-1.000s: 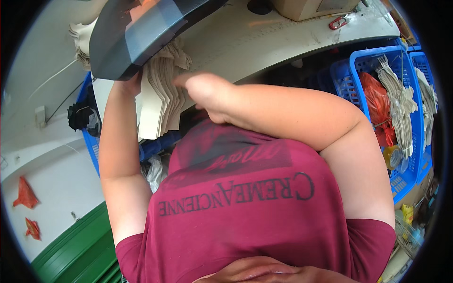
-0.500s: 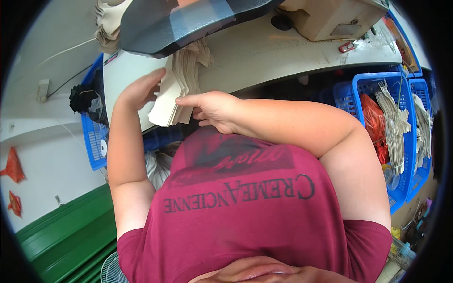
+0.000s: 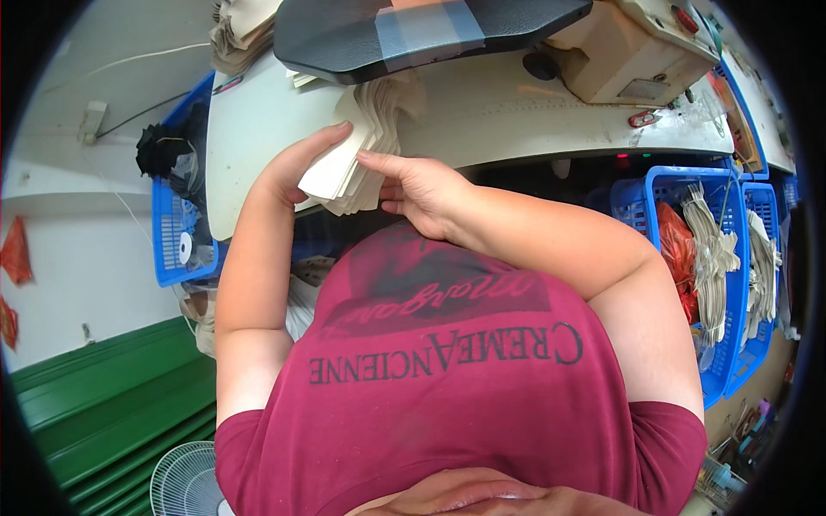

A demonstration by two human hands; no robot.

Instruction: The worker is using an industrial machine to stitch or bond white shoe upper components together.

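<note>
A layered stack of cream cloth pieces [image 3: 348,168] hangs over the table's near edge, its far end fanning out beneath the dark padded board. My left hand [image 3: 301,163] grips the stack along its left side, thumb lying near the top face and the other fingers mostly hidden behind it. On the right side, my right hand [image 3: 426,191] pinches the same stack, with the thumb on top and the fingers curled under. The lower ends of the layers are slightly spread between my hands.
Above the white table [image 3: 258,129] sits a dark padded board [image 3: 344,43] with clear tape. A beige machine body [image 3: 645,56] and a small red tool [image 3: 642,119] are at the far right. Blue baskets [image 3: 658,176] hold cloth bundles; a fan [image 3: 185,482] stands lower left.
My left hand has closed onto the stack's left side; before, it was beside it with fingers looser. My right hand keeps its hold. The whole view has shifted a little.
</note>
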